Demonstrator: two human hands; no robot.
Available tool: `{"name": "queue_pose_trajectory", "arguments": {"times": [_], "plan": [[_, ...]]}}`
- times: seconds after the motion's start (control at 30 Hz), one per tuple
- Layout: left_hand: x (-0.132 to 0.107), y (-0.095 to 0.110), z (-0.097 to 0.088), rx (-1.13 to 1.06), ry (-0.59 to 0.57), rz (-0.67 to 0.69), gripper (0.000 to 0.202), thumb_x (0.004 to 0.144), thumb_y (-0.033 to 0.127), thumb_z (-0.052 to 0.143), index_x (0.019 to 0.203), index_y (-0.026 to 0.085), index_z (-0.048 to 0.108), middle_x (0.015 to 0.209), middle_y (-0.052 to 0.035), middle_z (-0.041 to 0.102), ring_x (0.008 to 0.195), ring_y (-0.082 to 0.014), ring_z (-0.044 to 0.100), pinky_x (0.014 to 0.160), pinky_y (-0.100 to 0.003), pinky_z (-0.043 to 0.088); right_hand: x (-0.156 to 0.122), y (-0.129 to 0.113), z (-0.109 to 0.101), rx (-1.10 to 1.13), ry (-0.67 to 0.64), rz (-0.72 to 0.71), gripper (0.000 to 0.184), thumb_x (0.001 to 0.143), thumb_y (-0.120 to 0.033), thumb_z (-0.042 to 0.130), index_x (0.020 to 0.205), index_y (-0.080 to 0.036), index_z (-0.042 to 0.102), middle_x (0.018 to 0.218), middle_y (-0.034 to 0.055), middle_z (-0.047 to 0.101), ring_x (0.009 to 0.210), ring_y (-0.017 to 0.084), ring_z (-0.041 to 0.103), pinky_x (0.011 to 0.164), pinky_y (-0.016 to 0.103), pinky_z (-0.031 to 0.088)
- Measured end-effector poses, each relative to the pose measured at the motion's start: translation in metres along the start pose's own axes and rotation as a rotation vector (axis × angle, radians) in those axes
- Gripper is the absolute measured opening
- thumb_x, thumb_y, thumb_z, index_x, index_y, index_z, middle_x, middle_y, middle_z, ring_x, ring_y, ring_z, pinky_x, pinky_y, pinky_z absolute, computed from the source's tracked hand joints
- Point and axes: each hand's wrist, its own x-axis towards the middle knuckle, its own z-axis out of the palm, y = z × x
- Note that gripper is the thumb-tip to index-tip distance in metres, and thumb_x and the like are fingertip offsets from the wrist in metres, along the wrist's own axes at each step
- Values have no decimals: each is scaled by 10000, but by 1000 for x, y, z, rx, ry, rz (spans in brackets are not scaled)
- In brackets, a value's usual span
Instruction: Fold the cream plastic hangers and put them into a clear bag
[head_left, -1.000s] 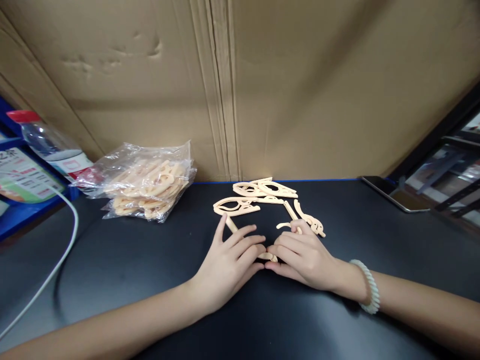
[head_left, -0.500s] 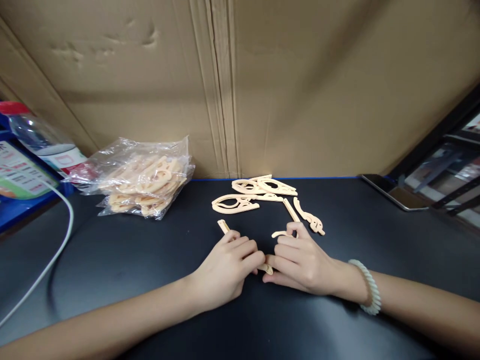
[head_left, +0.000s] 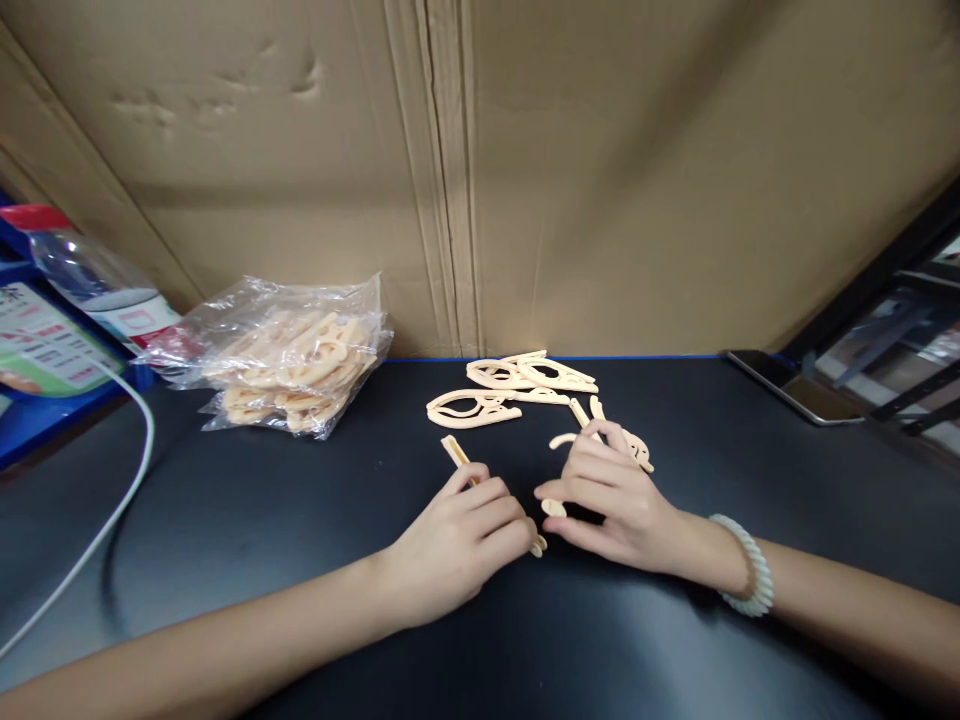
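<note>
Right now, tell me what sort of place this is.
Probably a packing or assembly bench: a bag of plastic parts, loose parts on a black table, cardboard behind.

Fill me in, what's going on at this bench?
A person handles peach plastic parts on a black table. The left hand is closed over a straight bar; the right hand grips a second piece, with the two near ends close but apart. More loose parts lie behind the hands, a clear bag of them sits far left, and a phone far right.
</note>
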Motion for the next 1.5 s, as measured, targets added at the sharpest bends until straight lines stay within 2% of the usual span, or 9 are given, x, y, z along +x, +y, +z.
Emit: {"name": "queue_pose_trajectory", "arguments": {"times": [0.13,0.23,0.43,0.67,0.87,1.13,1.3,1.4,1.5], "plan": [[-1,-8,2,-33,-13,-12,252,942,21,364,969,170,565,833,-14,679,866,-174,544,1012,-400,335,0,8,-2,-146,-161,88,113,948,-247,553,996,-193,639,892,32,643,981,211,537,1039,521,192],[-1,-15,5,-109,-56,-72,335,858,-69,380,991,177,563,940,-16,682,1009,-185,531,1092,-426,293,-2,12,2,-158,-228,129,112,944,-232,561,1030,-209,629,976,41,632,1045,219,517,1021,492,243],[1,-20,7,-290,-80,-222,198,936,68,428,990,169,589,1077,-95,618,1066,-195,546,958,-342,474,-3,13,3,-190,-215,145,143,958,-274,539,1042,-201,629,967,61,609,949,210,513,865,396,357],[2,-17,2,-292,-106,-114,166,955,152,457,1023,174,607,1063,-93,654,1099,-210,580,1022,-379,464,-4,13,5,-222,-185,125,157,968,-261,514,958,-184,651,824,43,596,828,192,511,786,350,367],[2,-23,1,-291,-122,-123,126,948,185,499,995,168,614,1088,-107,642,1122,-224,562,1007,-375,469,-5,15,6,-190,-160,133,160,971,-262,513,945,-179,648,815,39,628,826,193,515,787,351,359],[3,-34,9,-296,-61,-217,138,949,182,473,998,170,602,1082,-111,637,1107,-215,583,964,-378,502,-2,14,7,-234,-167,120,135,933,-240,581,1033,-191,658,863,41,656,879,200,554,801,348,388],[1,-33,10,-224,-37,-201,133,942,182,487,989,181,612,1144,-107,645,1212,-243,527,1040,-454,448,8,28,-30,-194,-214,213,237,914,-315,608,1118,-194,614,983,68,654,953,218,571,821,365,444],[2,-31,8,-197,-15,-211,132,937,170,494,984,179,617,1123,-100,650,1190,-239,528,993,-419,488,4,44,-63,-170,-353,217,490,855,-364,669,1299,-217,520,1186,115,569,1082,267,543,880,409,475],[2,-29,7,-191,-2,-214,127,935,161,496,965,178,619,1085,-92,654,1135,-230,551,957,-391,507,-7,56,-82,-151,-489,284,692,734,-312,785,1346,-230,471,1212,114,528,1029,268,570,838,392,515]]}}
